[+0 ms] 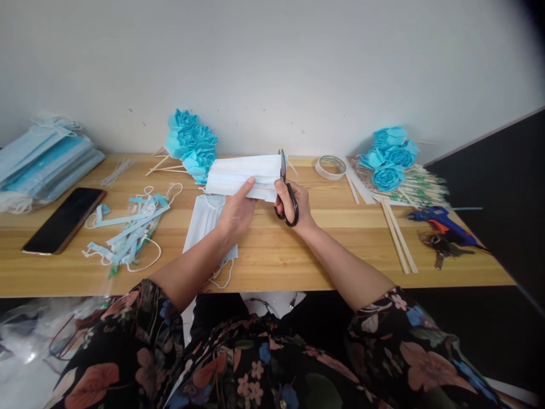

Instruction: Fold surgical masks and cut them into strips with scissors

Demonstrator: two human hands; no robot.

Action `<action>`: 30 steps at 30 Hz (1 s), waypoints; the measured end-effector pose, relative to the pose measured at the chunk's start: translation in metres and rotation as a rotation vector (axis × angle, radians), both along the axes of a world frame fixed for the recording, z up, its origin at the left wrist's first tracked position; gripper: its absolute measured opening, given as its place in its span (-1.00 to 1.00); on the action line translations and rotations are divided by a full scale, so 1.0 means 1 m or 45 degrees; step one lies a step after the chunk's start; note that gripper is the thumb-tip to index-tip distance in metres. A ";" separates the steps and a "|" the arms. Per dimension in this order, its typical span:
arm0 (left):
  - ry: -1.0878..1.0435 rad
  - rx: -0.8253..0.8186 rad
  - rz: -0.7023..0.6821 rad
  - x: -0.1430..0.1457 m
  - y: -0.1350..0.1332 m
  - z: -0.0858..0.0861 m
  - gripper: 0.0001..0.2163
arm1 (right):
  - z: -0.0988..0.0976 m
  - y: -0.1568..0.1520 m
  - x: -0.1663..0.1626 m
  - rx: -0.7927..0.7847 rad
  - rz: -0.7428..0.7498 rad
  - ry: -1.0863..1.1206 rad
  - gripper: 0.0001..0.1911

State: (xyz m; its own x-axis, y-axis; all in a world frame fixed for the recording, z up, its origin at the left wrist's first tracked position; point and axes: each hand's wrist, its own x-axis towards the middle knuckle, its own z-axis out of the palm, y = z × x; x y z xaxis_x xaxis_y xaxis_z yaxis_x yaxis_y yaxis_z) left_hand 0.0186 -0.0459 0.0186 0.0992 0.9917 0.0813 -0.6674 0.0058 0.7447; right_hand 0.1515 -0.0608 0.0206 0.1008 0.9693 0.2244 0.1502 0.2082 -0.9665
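Note:
My left hand point(241, 209) grips a pale face mask point(242, 173) from below, its thumb lying on the front of the pleats. Black-handled scissors point(291, 205) are in my right hand point(301, 207), their blades pointing away from me across the mask's right end. An ear loop shows beyond the blades. Whether the blades are fully closed is hard to see. Under my left forearm, another pleated mask point(204, 222) lies on the table with its loops toward the front edge.
Cut mask strips with loops point(131, 230) and a phone point(63, 220) lie left, before a mask stack point(42, 165). Blue paper-like flowers point(191, 142) stand behind. Rightward are a tape roll point(331, 167), more flowers point(389, 159), wooden sticks point(399, 236), a glue gun point(445, 222) and keys point(440, 243).

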 end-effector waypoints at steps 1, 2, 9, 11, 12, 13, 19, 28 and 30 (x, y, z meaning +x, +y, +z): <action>0.007 0.009 0.002 0.000 0.000 0.001 -0.59 | 0.000 0.000 0.000 -0.006 0.003 -0.002 -0.32; 0.012 0.017 0.003 0.001 -0.001 0.001 -0.59 | 0.000 -0.001 -0.001 -0.011 0.006 -0.003 -0.32; -0.012 0.001 -0.035 -0.002 0.004 -0.007 -0.60 | 0.001 -0.005 -0.004 0.017 0.092 0.004 -0.34; -0.001 -0.034 -0.041 -0.004 0.006 -0.010 -0.64 | 0.000 -0.005 -0.005 0.018 0.116 -0.002 -0.34; 0.008 -0.049 -0.036 -0.005 0.007 -0.011 -0.66 | -0.001 -0.005 -0.005 0.016 0.122 -0.006 -0.34; 0.014 -0.059 -0.025 -0.005 0.009 -0.011 -0.68 | -0.002 -0.005 -0.005 0.013 0.126 -0.009 -0.34; -0.028 -0.063 0.040 -0.009 0.014 -0.009 -0.65 | -0.008 -0.001 -0.005 0.023 0.134 0.039 -0.40; 0.014 0.000 0.134 -0.011 0.013 0.001 -0.62 | -0.011 0.001 -0.003 -0.017 0.134 0.089 -0.37; 0.015 0.009 0.145 -0.010 0.012 0.004 -0.61 | -0.009 0.002 -0.002 -0.035 0.176 0.121 -0.36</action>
State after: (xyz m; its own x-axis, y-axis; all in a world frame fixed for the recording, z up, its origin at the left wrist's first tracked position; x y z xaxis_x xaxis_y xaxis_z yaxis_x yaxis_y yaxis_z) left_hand 0.0082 -0.0343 0.0223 -0.0128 0.9960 0.0881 -0.6545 -0.0749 0.7523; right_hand 0.1500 -0.0589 0.0119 -0.0146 0.9811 0.1932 0.0293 0.1935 -0.9807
